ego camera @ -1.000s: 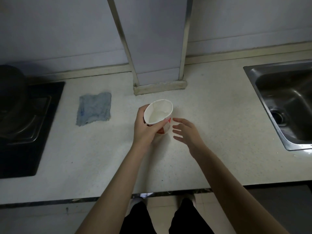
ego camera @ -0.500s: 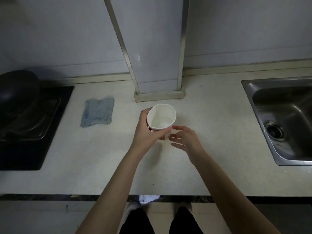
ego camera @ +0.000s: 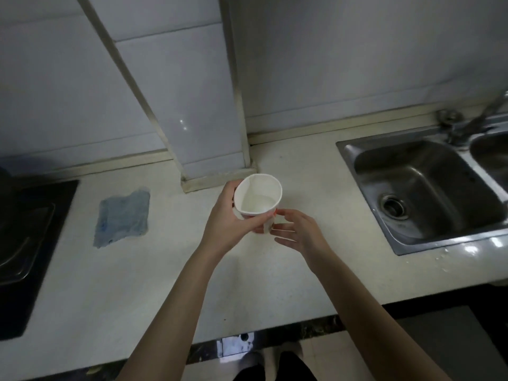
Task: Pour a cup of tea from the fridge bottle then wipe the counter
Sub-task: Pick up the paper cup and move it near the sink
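Tea has not gone in yet, I think: the cup [ego camera: 258,199] looks white and dry inside, with a thin seam line down one wall and red marks on its outside. It is thin paper, so a hard squeeze could squash it. The left hand [ego camera: 228,224] grips it, fingers and thumb curled round its side, likely to keep it steady and ready for filling. The right hand [ego camera: 299,232] is at 4 o'clock from the cup, holding nothing, fingers loose and nearly straight; its top fingertip seems to touch the cup's low side, maybe to help hold it up. The cup is over the middle of the counter [ego camera: 165,284]; I cannot tell if its bottom rests there or is lifted. The blue cloth [ego camera: 122,215] lies flat at 9 o'clock, likely kept near for wiping later. The sink [ego camera: 346,149] is at 3 o'clock, well apart. Nothing to pour from is in sight
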The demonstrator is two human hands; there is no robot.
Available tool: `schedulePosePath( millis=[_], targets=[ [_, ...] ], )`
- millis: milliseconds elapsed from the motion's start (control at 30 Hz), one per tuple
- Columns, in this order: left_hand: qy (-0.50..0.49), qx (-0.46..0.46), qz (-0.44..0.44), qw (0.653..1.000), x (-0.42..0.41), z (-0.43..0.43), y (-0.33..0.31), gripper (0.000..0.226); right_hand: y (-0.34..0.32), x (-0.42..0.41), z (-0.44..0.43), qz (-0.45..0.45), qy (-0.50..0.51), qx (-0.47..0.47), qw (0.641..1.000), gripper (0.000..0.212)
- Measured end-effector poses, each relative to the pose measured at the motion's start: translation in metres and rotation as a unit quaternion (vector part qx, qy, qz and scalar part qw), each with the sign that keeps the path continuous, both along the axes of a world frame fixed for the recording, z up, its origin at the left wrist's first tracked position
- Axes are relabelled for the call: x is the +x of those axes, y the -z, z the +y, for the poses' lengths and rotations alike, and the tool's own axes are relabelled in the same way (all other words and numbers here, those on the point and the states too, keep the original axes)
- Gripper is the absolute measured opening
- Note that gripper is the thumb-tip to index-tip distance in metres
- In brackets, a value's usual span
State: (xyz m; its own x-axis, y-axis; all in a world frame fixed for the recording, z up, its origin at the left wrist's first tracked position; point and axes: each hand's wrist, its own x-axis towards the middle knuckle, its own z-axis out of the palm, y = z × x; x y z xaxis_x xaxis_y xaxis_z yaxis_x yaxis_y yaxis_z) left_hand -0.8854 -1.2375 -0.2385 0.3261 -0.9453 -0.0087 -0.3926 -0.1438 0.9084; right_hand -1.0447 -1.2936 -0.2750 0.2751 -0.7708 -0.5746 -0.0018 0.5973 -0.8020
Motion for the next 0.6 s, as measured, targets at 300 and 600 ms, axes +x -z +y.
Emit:
schedulePosePath(
  millis=[300, 600],
  targets=[
    [0.105, -0.054, -0.111, 0.987, -0.018, -0.015, -0.013, 0.076, -0.023, -0.032, 0.03, -0.008, 0.106, -0.027, 0.994, 0.018],
    [0.262, -0.074, -0.108, 0.956, -0.099, -0.027, -0.015, 0.086, -0.038, -0.106, 0.074, 0.0, 0.262, -0.026, 0.965, 0.017]
  ],
)
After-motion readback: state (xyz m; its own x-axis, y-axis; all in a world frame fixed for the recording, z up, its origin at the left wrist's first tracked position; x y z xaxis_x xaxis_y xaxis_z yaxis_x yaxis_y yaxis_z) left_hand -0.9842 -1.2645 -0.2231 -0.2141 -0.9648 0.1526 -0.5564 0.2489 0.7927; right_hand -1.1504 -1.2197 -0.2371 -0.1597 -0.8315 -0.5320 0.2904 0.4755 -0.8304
